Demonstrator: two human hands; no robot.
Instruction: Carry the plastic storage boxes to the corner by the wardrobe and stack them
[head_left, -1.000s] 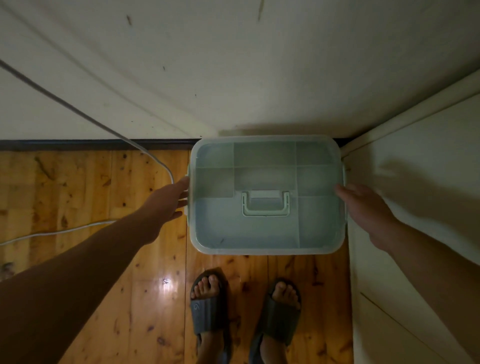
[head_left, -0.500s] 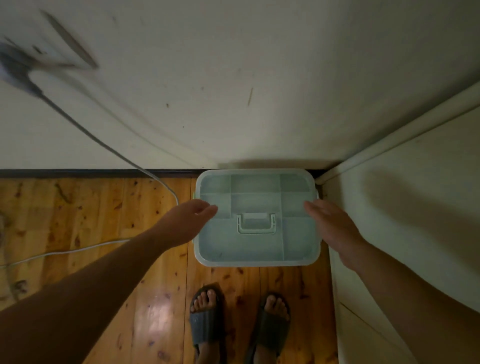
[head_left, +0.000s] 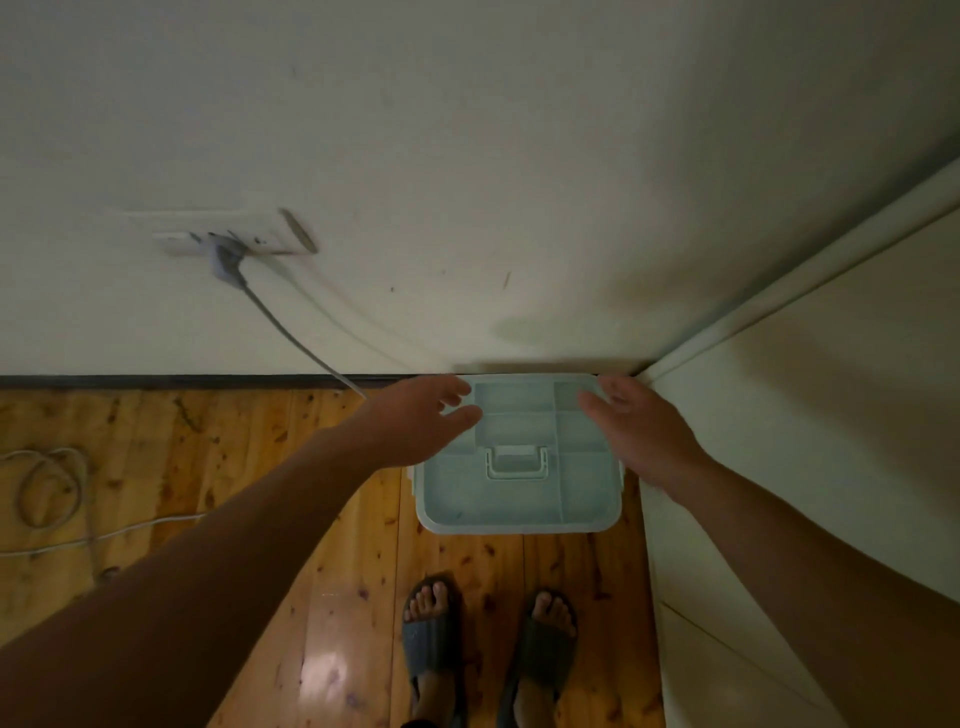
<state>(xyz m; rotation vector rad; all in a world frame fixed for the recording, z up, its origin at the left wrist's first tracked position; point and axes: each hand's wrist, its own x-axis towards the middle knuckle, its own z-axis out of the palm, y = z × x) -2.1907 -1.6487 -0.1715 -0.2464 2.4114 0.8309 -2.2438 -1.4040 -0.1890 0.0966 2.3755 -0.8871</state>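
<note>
One plastic storage box (head_left: 519, 499), pale green with a translucent lid, stands on the wooden floor (head_left: 208, 467) in the corner. Its far edge is against the wall (head_left: 519, 156) and its right side is just beside the wardrobe (head_left: 805, 415). One folding handle (head_left: 517, 462) lies flat at the middle of the lid. Divided compartments show through the lid, but the hands hide too many of them for a count.

Two bare hands reach over the far half of the box. The left hand (head_left: 415, 421) lies over the far-left corner with its fingers spread and nearly straight, gripping nothing. The right hand (head_left: 639, 431) lies over the far-right edge with its fingers likewise extended and loose, holding nothing. Whether either palm touches the lid cannot be told.

Two feet stand near the box's near edge, one in the left slipper (head_left: 431, 639) and one in the right slipper (head_left: 545, 644).

On the wall to the far left is one socket plate (head_left: 234, 241) bearing one plug (head_left: 226, 260). One cable (head_left: 291, 332) runs from the plug down towards the left hand. One loose coil of cord (head_left: 47, 488) lies on the floor at the far left, well apart from the box. One dark skirting strip (head_left: 156, 382) runs along the foot of the wall.
</note>
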